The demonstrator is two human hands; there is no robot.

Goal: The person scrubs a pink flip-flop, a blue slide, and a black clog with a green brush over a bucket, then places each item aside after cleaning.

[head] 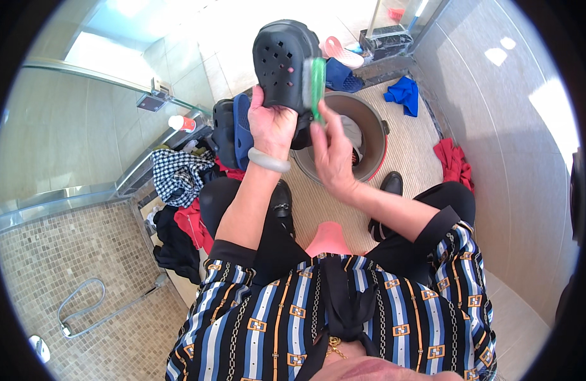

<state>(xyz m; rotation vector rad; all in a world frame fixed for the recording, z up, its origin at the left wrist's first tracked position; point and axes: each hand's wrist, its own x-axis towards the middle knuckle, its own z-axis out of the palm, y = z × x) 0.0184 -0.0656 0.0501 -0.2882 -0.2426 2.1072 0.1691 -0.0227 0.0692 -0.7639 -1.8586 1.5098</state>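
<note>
My left hand is inside the opening of a black perforated clog, with the thumb outside, and holds it up toe-first. The fingers inside the clog are mostly hidden. My right hand grips a green-backed scrub brush by its lower end. The brush's pale bristles face the clog's right side and appear to touch it. Below and behind both hands stands a round grey-brown bucket with a grey item in it.
Blue slippers and another black clog stand left of the bucket. Clothes, including a checked cloth, lie farther left. A blue slide, a pink slipper, a blue cloth and a red cloth lie right. A glass panel borders the left.
</note>
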